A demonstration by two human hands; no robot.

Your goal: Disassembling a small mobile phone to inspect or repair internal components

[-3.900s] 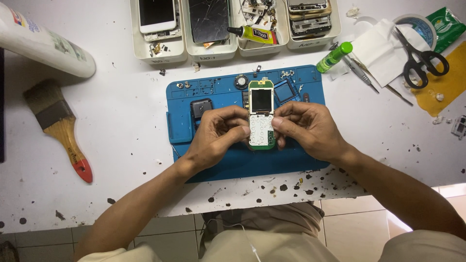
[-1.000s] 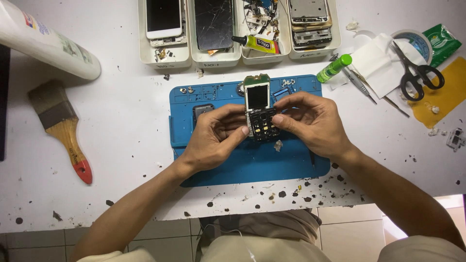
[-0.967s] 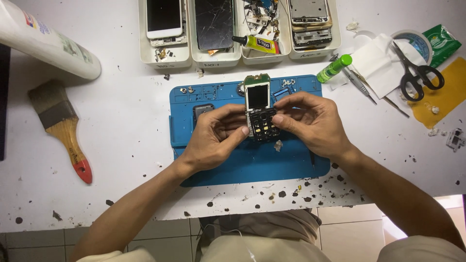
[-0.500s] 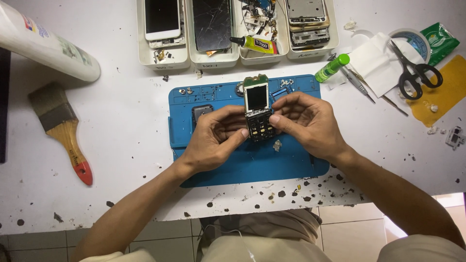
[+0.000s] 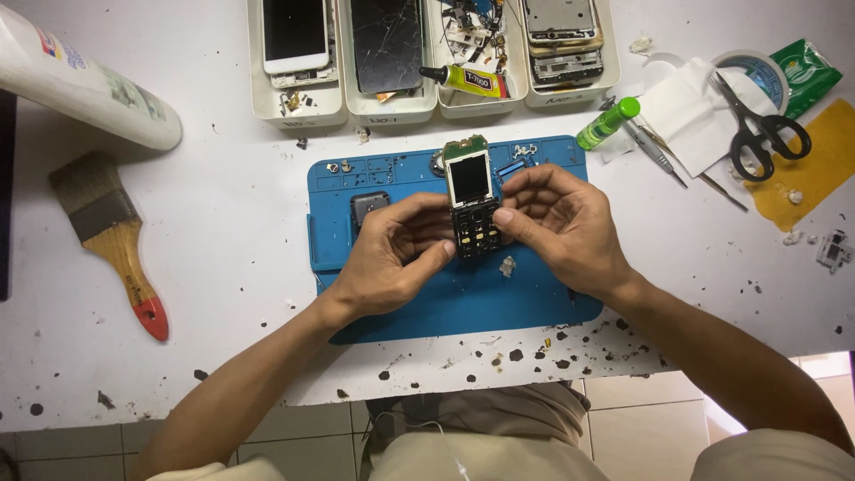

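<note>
**Count around the blue mat**

On the blue mat: one stripped phone board, held between two hands, left hand and right hand. Above the mat: four white trays, one glue tube. Left of the mat: one paintbrush, one white bottle. Right of the mat: one pair of scissors, one green marker.
</note>
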